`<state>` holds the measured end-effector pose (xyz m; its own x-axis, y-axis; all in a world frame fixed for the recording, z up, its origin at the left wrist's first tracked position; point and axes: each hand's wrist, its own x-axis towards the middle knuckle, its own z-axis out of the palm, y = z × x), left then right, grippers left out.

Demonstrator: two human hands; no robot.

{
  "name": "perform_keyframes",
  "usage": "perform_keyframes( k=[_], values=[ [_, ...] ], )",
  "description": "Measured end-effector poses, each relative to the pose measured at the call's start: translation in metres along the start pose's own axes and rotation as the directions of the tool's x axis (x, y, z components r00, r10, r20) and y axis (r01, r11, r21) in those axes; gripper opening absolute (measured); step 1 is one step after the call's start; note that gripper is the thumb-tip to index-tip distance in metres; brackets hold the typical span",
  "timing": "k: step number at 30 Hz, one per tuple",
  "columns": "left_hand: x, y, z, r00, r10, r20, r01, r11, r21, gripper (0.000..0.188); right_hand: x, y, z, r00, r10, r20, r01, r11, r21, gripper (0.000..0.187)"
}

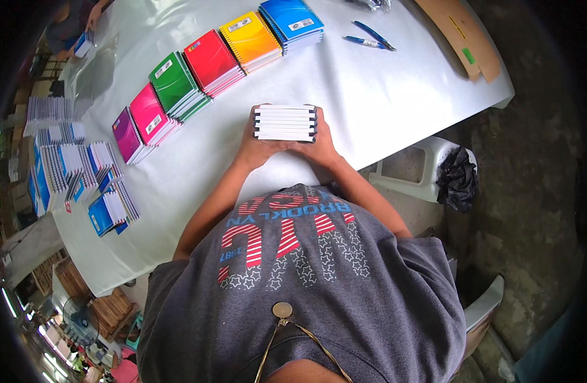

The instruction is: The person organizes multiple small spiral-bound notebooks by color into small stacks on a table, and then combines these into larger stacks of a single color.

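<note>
Nearest the wearer: grey printed T-shirt (306,281), with a round metal pendant on a thin chain (282,310) lying on it.

Left hand (255,145) and right hand (319,143): both closed against opposite ends of a small stack of spiral-bound notebooks with white page edges (285,122), fingers curled round its sides, clamping it between the palms. The stack sits squared and level at the near edge of the white-covered table (383,102).

Left side of table: loose heaps of blue-and-white notebooks (83,172), some fanned out and overlapping.

Beyond the stack, in a diagonal row, each pile just beside the next: purple notebook pile (126,135), pink notebook pile (150,116), green notebook pile (173,83), red notebook pile (210,60), yellow notebook pile (249,38), blue notebook pile (291,20).

Far right of table: two blue pens (369,37), crossed at their ends; brown cardboard strip (463,38) along the table edge.

Beside the table, right: white plastic chair (421,169) holding a crumpled black bag (456,177).
</note>
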<state>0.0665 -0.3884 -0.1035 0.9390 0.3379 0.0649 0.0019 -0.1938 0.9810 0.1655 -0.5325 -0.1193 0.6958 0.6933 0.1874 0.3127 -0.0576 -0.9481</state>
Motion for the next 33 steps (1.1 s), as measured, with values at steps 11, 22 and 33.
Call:
perform_keyframes(
  k=[11,22,33],
  values=[
    [0.0,-0.007,0.0,1.0,-0.019,0.012,0.019,0.999,0.03,0.079,0.001,-0.002,-0.002,0.999,-0.048,0.006,0.048,0.993,-0.107,0.081],
    [-0.003,0.002,0.003,0.998,-0.045,-0.039,0.045,0.999,-0.02,0.079,0.001,-0.003,-0.001,1.0,-0.001,0.007,0.002,0.999,-0.034,0.082],
    [-0.001,0.001,0.002,0.999,-0.029,-0.023,0.031,0.998,0.054,0.076,0.0,-0.004,-0.002,1.0,0.005,0.003,-0.005,0.999,-0.039,0.083]
  ],
)
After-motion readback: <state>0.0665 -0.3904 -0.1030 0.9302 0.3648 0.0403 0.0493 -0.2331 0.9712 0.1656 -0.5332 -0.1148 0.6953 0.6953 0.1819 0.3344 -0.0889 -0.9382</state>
